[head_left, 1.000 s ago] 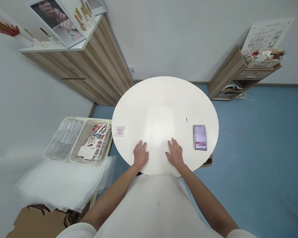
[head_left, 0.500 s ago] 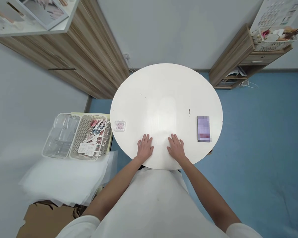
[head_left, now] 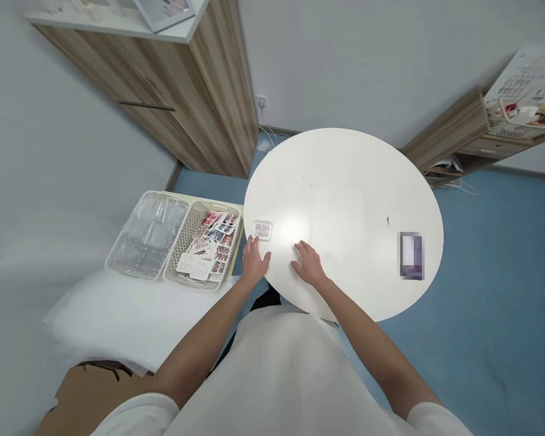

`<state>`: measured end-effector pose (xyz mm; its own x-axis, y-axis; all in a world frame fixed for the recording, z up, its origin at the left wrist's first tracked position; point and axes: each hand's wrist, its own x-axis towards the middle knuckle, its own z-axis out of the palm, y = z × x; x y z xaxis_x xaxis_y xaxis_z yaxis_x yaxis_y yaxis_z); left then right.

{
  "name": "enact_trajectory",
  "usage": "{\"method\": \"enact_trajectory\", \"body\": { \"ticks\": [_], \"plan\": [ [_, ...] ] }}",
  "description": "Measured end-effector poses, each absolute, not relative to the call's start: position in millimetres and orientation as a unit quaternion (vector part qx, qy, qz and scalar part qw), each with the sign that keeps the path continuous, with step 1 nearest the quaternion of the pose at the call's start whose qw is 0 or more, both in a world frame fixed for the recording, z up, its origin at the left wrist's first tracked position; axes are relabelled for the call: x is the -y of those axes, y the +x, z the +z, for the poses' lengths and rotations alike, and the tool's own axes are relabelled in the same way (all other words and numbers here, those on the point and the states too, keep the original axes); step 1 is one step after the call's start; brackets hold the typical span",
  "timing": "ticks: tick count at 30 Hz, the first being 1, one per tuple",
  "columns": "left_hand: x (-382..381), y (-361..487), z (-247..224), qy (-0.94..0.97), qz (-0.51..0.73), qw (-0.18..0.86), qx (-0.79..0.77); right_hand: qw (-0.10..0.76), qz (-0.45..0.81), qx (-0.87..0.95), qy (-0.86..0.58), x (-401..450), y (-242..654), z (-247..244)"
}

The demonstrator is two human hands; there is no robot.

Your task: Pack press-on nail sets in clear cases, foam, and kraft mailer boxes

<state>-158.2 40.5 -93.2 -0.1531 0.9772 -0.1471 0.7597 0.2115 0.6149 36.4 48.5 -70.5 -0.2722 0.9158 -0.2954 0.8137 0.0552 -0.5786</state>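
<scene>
two bare hands, left hand [head_left: 253, 265] and right hand [head_left: 310, 264], apart, fingers loosely spread, nothing gripped; left fingertips at the near edge of a small clear case [head_left: 263, 230] on the left side of the round white table [head_left: 349, 163], contact unclear. case looks light, stiff, perhaps slick and easily cracked; best pinched gently by its opposite side edges, not pressed on top.

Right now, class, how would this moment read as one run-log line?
left hand: at clear case, contact unclear; right hand: empty, spread over white table; blurred purple item: table's right side
</scene>
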Motion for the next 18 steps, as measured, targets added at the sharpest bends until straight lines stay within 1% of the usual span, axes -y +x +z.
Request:
{"method": "enact_trajectory", "body": {
  "ticks": [4,7,11,18],
  "plan": [
    [-60,-187,-98,0.509,0.258,0.364,-0.736,0.099,0.477,0.652,-0.581,-68,-11,-74],
    [-69,-192,-99,0.474,0.266,0.419,-0.727,0.121,0.533,0.607,-0.577,-78,-31,-79],
    [-73,-190,-102,0.475,0.257,0.441,-0.717,0.134,0.559,0.588,-0.569,-84,-42,-82],
    [-58,-172,-105,0.480,0.292,0.430,-0.707,0.166,0.543,0.579,-0.586,-64,-24,-81]
  ]
}}
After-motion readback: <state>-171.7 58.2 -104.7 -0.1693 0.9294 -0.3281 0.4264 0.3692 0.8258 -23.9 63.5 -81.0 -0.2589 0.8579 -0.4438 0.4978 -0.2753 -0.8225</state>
